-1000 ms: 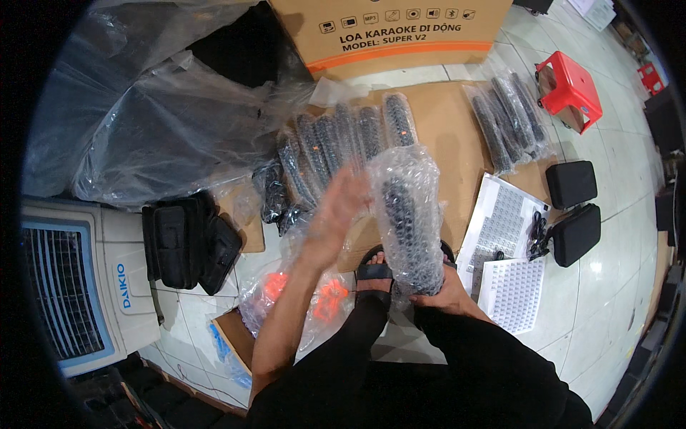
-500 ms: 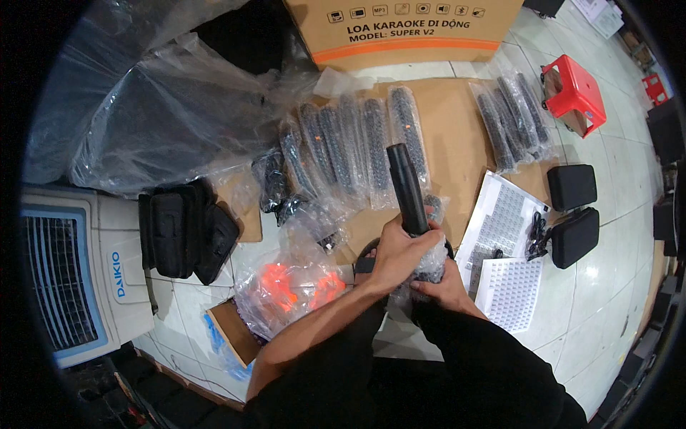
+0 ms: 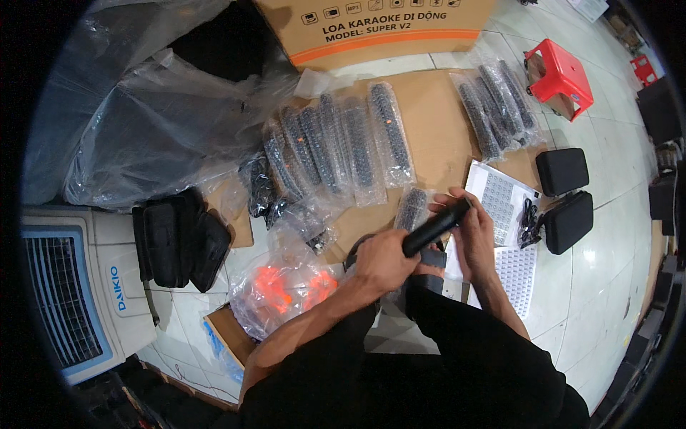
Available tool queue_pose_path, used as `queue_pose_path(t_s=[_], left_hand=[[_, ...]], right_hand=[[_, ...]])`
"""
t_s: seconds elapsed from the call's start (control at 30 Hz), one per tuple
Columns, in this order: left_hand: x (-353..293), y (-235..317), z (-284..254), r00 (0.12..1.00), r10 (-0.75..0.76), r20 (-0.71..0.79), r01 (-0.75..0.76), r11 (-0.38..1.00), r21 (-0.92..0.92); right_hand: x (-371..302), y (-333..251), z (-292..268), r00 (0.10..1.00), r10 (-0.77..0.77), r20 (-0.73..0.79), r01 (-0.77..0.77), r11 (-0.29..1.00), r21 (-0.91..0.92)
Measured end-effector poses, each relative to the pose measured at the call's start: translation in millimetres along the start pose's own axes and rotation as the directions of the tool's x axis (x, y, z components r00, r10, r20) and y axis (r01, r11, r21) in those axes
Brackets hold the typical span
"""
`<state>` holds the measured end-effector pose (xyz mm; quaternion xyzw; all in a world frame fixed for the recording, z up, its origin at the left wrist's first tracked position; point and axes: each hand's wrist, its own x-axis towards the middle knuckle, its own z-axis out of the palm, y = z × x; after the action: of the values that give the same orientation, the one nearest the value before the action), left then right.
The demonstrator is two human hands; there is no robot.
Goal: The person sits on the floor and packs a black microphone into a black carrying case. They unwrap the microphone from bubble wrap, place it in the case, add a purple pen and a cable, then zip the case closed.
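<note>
Fingers of the left hand (image 3: 386, 263) wrapped tight round the lower end of the black tube (image 3: 434, 230), just right of centre frame, tilted up toward the right! At the upper end, the right hand (image 3: 477, 232), curled; firm grip or light touch, cannot tell. Just above the hands, one bubble-wrapped roll (image 3: 411, 207). Across upper centre, more rolls (image 3: 357, 150) on cardboard (image 3: 436, 136). Off to the right, printed sheets (image 3: 518, 275) close by, then two black cases (image 3: 562, 171). Lower left, orange pieces (image 3: 270, 287) in a clear bag (image 3: 246, 311).
</note>
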<state>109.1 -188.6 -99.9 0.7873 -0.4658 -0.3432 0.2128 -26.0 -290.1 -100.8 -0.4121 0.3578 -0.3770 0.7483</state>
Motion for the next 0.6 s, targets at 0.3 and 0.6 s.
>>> queue_pose_path(t_s=[0.3,0.6], left_hand=[[-3,-15,0,0.735,0.384,0.558,0.102,0.752,-0.652],[-7,-17,-24,0.997,0.063,0.05,-0.073,0.972,0.222]], right_hand=[[20,-8,3,0.858,0.108,0.502,-0.269,0.927,0.261],[11,-40,-35,0.902,0.275,0.333,-0.037,0.817,-0.575]])
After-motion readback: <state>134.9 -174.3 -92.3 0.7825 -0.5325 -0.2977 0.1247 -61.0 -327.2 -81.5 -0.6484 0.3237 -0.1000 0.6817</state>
